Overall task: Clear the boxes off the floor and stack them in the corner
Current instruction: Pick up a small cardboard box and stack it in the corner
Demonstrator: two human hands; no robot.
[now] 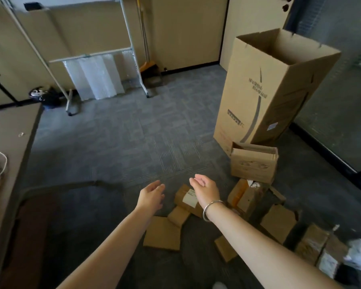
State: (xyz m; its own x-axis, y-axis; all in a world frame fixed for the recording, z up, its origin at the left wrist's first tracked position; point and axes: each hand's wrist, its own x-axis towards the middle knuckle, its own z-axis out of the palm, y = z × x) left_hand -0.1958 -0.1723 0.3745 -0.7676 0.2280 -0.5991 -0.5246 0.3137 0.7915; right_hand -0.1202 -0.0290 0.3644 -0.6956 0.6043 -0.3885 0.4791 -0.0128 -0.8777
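Boxes (196,200), white label unreadable

Grey carpet-tile floor (121,130), beige walls (186,28) — a whiteboard stand (133,49) opposite, brown table (8,130) at left.

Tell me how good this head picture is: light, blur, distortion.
Head view: dim, soft indoor light, no hard shadows or glare; wide-angle bending leans the tall open box and the whiteboard stand outward; the left hand and right hand read fairly clearly; the small boxes at bottom right are smeared, and the print on the tall box cannot be read.
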